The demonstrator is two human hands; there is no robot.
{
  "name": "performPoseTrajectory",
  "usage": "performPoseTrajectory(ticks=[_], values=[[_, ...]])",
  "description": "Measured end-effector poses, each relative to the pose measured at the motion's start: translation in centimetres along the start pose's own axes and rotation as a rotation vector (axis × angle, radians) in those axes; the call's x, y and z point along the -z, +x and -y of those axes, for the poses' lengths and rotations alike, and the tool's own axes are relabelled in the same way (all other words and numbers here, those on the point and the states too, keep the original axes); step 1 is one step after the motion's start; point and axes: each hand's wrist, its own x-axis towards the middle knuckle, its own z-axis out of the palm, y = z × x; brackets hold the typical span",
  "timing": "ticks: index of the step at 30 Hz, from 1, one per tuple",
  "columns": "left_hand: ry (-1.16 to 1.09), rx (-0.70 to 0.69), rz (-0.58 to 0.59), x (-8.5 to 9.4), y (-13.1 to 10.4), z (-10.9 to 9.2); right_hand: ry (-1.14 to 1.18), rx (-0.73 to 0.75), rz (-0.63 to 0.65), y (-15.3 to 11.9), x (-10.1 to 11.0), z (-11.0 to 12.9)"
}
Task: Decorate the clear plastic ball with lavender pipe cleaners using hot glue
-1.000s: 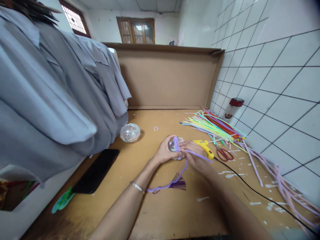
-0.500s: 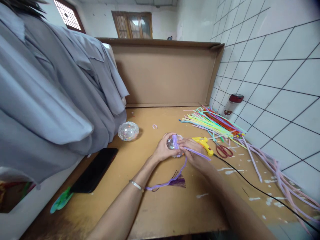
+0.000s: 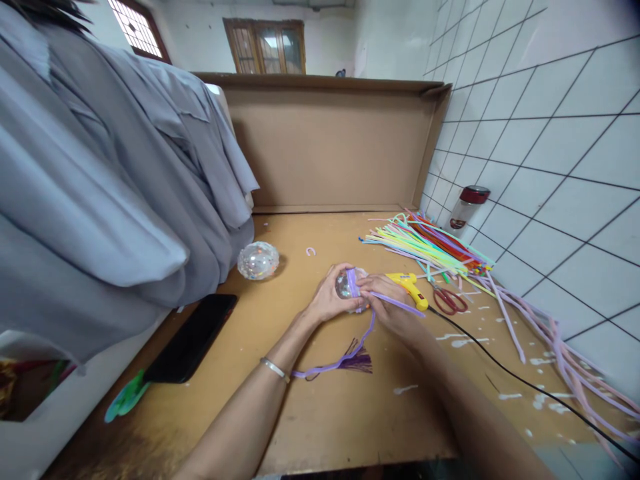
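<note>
The clear glitter-filled plastic ball (image 3: 345, 288) sits mid-worktop, cupped in the closed left hand (image 3: 327, 301). The right hand (image 3: 387, 303) pinches a lilac pipe cleaner (image 3: 371, 319) banded over it. Wrapping appears in progress; next, keep tension. A yellow glue gun (image 3: 410, 290) lies just right, red-handled scissors (image 3: 450, 301) beyond.

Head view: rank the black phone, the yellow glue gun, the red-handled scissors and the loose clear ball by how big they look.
1. black phone, clearly largest, though nearest the camera.
2. yellow glue gun.
3. clear ball and red-handled scissors: too alike to rank; the ball looks rounder, the scissors longer.
</note>
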Motion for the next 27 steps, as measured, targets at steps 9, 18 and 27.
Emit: performPoseTrajectory(ticks=[9,18,27], values=[[-0.005,-0.004,-0.001,0.01,0.05,-0.12,-0.003,0.006,-0.002,-0.19,-0.21,-0.33],[0.016,-0.017,0.003,0.03,0.07,-0.17,0.027,-0.024,-0.005,-0.25,-0.20,-0.37],[0.008,-0.038,-0.002,0.07,0.05,-0.13,-0.034,0.011,-0.004,-0.07,0.10,-0.08]])
